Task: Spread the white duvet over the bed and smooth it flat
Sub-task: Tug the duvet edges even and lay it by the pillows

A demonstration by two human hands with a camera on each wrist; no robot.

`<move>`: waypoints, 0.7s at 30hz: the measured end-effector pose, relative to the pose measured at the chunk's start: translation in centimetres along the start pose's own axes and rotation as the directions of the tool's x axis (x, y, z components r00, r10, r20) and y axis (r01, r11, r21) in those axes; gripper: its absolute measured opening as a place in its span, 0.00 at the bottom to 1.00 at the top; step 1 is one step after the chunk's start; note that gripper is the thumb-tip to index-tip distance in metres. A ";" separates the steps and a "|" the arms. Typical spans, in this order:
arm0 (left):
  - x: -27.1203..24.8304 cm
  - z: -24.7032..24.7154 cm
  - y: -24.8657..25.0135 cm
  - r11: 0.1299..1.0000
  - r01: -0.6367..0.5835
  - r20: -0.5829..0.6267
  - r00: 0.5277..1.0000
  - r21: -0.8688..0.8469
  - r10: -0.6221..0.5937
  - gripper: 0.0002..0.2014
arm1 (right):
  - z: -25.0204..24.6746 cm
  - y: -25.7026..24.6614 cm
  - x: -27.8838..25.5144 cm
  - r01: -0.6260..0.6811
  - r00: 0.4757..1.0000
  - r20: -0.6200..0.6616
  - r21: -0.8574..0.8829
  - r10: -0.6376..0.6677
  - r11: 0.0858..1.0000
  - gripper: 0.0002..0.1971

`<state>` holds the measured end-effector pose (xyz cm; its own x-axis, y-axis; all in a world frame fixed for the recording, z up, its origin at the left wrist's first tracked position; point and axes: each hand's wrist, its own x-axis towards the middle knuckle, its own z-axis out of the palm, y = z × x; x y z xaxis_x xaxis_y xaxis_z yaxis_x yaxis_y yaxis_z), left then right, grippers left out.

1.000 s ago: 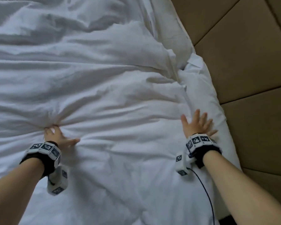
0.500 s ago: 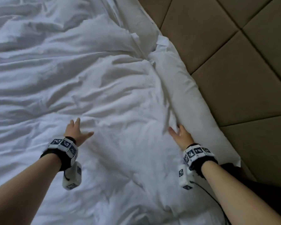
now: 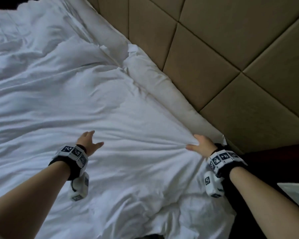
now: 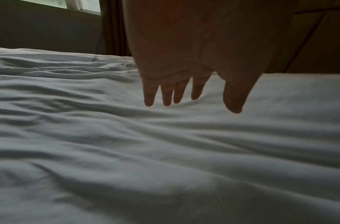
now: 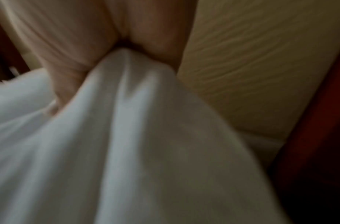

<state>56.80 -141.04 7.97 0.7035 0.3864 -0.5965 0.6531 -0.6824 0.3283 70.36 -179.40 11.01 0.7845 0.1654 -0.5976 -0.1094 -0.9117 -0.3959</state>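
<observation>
The white duvet (image 3: 86,104) covers the bed, wrinkled at the left and near the front. My left hand (image 3: 88,142) hovers over its middle with fingers straight and spread; the left wrist view shows the fingertips (image 4: 167,101) just above the duvet (image 4: 165,151). My right hand (image 3: 199,144) grips a bunched fold at the duvet's right edge, creases fanning out from it. In the right wrist view, thumb and fingers pinch the gathered cloth (image 5: 127,75), blurred.
A white pillow (image 3: 167,94) lies along the tan padded headboard (image 3: 231,57) at the right. A dark bedside surface (image 3: 273,166) with a pale sheet (image 3: 297,192) on it sits beside my right arm. A window (image 4: 81,6) shows beyond the bed.
The left hand let go of the bunched cloth and slid right, fingers opening. The right hand left the pillow, moved back toward the bed's corner and took hold of the duvet edge.
</observation>
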 end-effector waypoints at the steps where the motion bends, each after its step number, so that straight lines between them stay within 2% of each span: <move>1: -0.6 0.0 0.8 1.000 -0.022 -0.005 1.000 0.003 0.022 0.35 | -1.0 1.4 0.0 -0.023 0.999 -0.036 -0.032 0.022 0.999 0.31; 3: -1.6 0.2 2.1 0.998 -0.065 -0.001 0.998 -0.008 0.065 0.35 | -1.2 3.6 -0.2 -0.104 0.993 -0.074 -0.125 0.096 0.987 0.27; 6: -3.4 0.0 2.8 0.995 -0.096 0.006 0.995 -0.031 0.096 0.35 | 1.6 4.4 -0.2 -0.210 0.975 -0.135 -0.280 0.178 0.937 0.22; 9: -5.6 -1.1 1.5 0.999 -0.041 0.000 0.999 -0.032 0.041 0.34 | 3.2 2.0 -0.2 -0.270 0.947 -0.232 -0.210 0.221 0.940 0.26; 11: -7.0 -1.7 -0.3 0.998 0.024 -0.035 0.999 -0.050 -0.026 0.33 | 2.9 -0.4 0.0 -0.198 0.953 -0.262 -0.172 0.149 0.965 0.28; 13: -8.7 -2.2 -2.2 0.992 0.091 -0.063 0.993 -0.083 -0.097 0.32 | 2.7 -2.8 0.1 -0.106 0.967 -0.252 -0.229 0.046 0.968 0.28; 18: -13.6 -2.6 -6.6 0.964 0.203 -0.108 0.969 -0.175 -0.223 0.32 | 4.0 -7.7 -1.4 0.090 0.974 -0.155 -0.405 -0.166 0.910 0.26; 21: -16.9 -2.8 -9.4 0.940 0.247 -0.130 0.950 -0.234 -0.283 0.31 | 5.4 -10.3 -3.7 0.161 0.970 -0.091 -0.459 -0.227 0.874 0.24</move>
<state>39.60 -139.46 17.00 0.5206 0.6409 -0.5642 0.8537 -0.4008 0.3325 65.34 -168.59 13.53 0.8412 0.3330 -0.4261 0.3111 -0.9425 -0.1226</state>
